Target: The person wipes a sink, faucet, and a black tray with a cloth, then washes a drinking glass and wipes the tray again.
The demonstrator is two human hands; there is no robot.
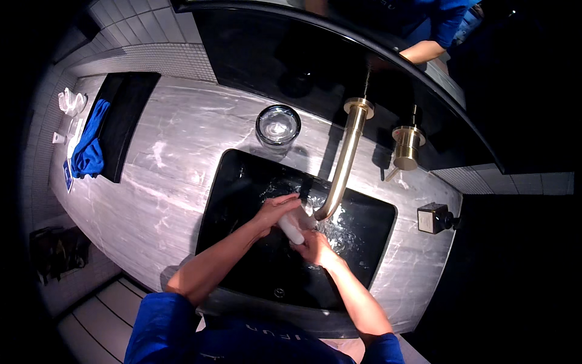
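Over the black basin [245, 273], my left hand [278, 210] rests around the upper end of a pale, whitish object [291, 229], perhaps a small container. Its lower end is gripped by my right hand [313, 247]. The object sits beside the outlet of a brass-coloured wall spout [345, 164], partly hidden by my fingers, so its exact kind is unclear. Splashing water glints in the basin to the right of my hands. A single-lever brass tap handle [406, 152] juts from the wall right of the spout.
A round glass vessel [278, 125] stands on the grey marble counter [173, 150] behind the basin. To the right is a dark pump bottle [434, 218] with a label. At the far left, a blue cloth [90, 152] lies partly over a black tray [129, 123]. A mirror [491, 100] hangs above.
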